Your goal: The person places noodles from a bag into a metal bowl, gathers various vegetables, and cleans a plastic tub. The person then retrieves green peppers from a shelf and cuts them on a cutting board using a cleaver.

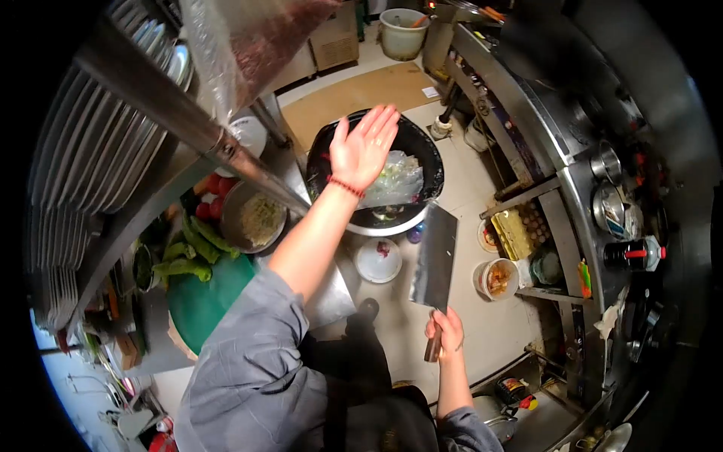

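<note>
My left hand [364,151] is stretched out over a bin lined with a black bag [431,154], palm up and fingers extended, holding nothing. A red bead bracelet [345,186] circles its wrist. Inside the bin lie a clear plastic bag [399,181] and scraps. My right hand [449,330] is closed around the handle of a cleaver [435,260], whose broad blade points away from me, beside the bin. On the left, a green cutting board [207,305] carries long green peppers [197,245] at its far edge.
A metal bowl of chopped food [257,217] stands near red tomatoes [215,200]. Stacked plates [105,143] fill the left shelf, below a hanging plastic bag [252,49]. On the floor are a white lid [378,261] and a tub [497,279]. A steel counter [542,124] runs along the right.
</note>
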Action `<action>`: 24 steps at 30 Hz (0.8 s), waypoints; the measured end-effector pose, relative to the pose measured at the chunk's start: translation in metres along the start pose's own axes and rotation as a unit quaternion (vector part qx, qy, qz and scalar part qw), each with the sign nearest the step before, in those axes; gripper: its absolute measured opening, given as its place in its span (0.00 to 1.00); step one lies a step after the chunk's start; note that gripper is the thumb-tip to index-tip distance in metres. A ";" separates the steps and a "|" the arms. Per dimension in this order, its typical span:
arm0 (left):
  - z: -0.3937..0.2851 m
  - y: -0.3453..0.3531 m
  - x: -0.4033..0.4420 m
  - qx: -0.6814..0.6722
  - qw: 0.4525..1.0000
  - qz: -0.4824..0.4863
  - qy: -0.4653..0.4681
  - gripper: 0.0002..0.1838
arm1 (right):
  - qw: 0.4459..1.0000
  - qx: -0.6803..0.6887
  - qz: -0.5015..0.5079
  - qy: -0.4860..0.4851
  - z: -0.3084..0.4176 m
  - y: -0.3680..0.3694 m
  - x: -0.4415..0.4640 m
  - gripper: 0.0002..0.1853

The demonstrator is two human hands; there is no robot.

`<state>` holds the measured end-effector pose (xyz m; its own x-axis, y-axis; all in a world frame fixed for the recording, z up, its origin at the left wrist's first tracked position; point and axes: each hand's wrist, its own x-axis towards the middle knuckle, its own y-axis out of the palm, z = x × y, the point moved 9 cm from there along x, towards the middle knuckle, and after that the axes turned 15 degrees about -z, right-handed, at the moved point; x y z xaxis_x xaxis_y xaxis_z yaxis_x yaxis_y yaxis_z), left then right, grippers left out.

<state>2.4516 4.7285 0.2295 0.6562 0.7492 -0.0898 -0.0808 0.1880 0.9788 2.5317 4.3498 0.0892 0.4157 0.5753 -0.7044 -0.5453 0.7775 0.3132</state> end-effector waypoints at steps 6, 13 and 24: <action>0.016 -0.083 0.028 0.942 0.096 0.114 0.300 0.18 | 0.980 0.034 -0.193 -0.046 -0.048 -0.077 -0.021 0.06; 0.085 -0.063 -0.346 0.771 0.563 0.270 0.124 0.31 | 0.977 -0.017 -0.179 -0.115 -0.065 -0.062 -0.049 0.08; -0.254 -0.072 -0.663 0.885 0.376 -0.019 -0.274 0.25 | 0.979 0.106 -0.128 -0.121 -0.160 0.022 -0.147 0.06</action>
<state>1.8320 4.3792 0.1723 0.7271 0.4325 -0.5331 0.2438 -0.8886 -0.3884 2.3423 4.2418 0.0979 0.6927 0.3789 -0.6137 -0.2489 0.9242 0.2897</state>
